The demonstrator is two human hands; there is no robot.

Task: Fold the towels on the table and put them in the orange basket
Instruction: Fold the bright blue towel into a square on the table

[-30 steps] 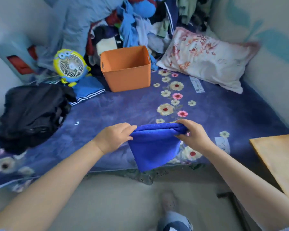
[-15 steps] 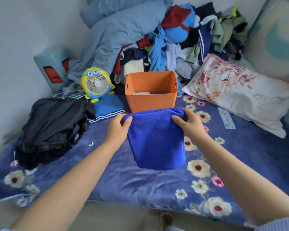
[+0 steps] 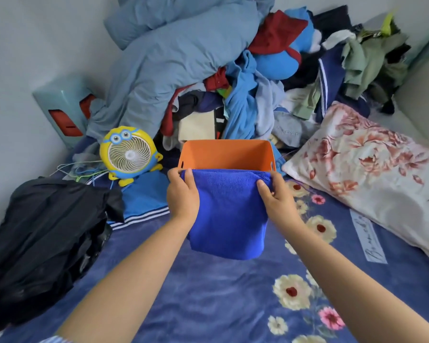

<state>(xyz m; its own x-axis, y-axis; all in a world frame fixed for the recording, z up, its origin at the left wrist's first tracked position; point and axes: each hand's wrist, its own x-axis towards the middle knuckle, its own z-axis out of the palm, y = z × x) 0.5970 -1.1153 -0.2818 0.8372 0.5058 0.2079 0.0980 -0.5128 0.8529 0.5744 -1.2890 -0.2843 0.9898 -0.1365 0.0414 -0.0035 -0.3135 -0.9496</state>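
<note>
Two hands are pinching the folded blue towel point(image 3: 228, 214) by its top corners — left hand point(image 3: 183, 194), right hand point(image 3: 275, 198) — just before the orange basket point(image 3: 227, 154). It is hanging soft and light (likely floppy), so corner grips are suiting it.

Open top on the orange plastic basket point(image 3: 225, 154), room to drop in from above. Yellow cartoon desk fan point(image 3: 129, 154) crowds its left, floral pillow point(image 3: 364, 169) its right (heaped clothes point(image 3: 245, 95) wall off the back).

Bedroom: pillow point(image 3: 372, 167), piled clothes point(image 3: 245, 78)
</note>
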